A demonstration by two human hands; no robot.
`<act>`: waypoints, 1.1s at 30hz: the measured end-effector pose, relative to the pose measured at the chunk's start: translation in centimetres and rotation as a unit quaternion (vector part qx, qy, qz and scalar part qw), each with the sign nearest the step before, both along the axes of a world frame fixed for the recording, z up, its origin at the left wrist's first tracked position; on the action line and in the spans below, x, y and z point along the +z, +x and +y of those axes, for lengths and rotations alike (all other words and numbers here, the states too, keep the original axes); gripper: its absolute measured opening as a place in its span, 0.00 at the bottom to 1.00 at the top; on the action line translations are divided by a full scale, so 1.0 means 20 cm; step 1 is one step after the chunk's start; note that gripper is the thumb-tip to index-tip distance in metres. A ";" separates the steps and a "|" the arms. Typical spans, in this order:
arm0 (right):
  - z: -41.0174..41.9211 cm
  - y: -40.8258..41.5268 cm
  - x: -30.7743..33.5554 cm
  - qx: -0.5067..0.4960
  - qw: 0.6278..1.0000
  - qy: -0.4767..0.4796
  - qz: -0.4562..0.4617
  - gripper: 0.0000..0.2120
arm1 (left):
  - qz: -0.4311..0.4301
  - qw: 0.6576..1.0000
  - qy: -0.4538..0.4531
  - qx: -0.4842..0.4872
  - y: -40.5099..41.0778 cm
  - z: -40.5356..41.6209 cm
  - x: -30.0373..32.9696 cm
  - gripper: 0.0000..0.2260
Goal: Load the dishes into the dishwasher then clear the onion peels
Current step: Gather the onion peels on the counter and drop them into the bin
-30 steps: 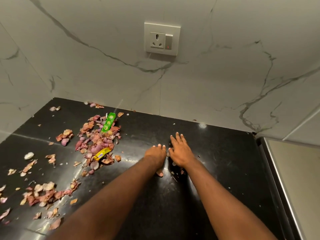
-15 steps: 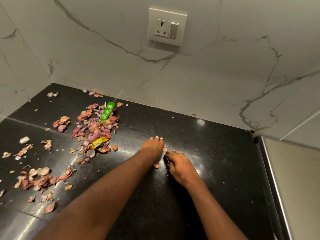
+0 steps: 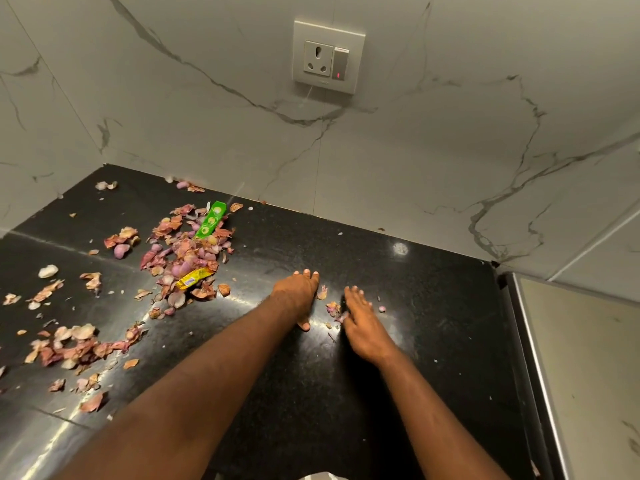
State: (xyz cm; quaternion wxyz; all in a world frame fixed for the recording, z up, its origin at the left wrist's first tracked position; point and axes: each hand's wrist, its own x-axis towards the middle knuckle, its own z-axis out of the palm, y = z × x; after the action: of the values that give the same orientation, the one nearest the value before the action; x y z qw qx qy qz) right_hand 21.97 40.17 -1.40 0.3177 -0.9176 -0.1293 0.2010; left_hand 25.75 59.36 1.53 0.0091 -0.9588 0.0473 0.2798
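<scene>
Sweeping: we're herding peels (image 3: 332, 308) on the counter (image 3: 433, 306), main pile (image 3: 187, 258) well left.
Feel: papery, featherlight, so scoop, don't pinch.
Hands: left (image 3: 298, 296) and right (image 3: 360, 323) flat, fingers straight, holding nothing.

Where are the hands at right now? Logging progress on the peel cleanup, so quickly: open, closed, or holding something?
Left hand: open, flat on the black counter, holding nothing.
Right hand: open, fingers spread beside small onion peels, holding nothing.
</scene>
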 end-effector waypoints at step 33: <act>-0.06 -0.07 0.03 -0.123 0.978 0.129 -0.109 0.24 | -0.002 1.000 0.021 -0.009 0.01 -0.01 -0.03 0.63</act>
State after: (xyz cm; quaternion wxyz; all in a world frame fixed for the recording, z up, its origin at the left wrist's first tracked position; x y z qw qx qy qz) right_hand 20.51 38.98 -0.72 0.4400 -0.8941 -0.0737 0.0408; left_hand 25.93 59.20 0.85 0.0319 -0.9584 0.0500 0.2792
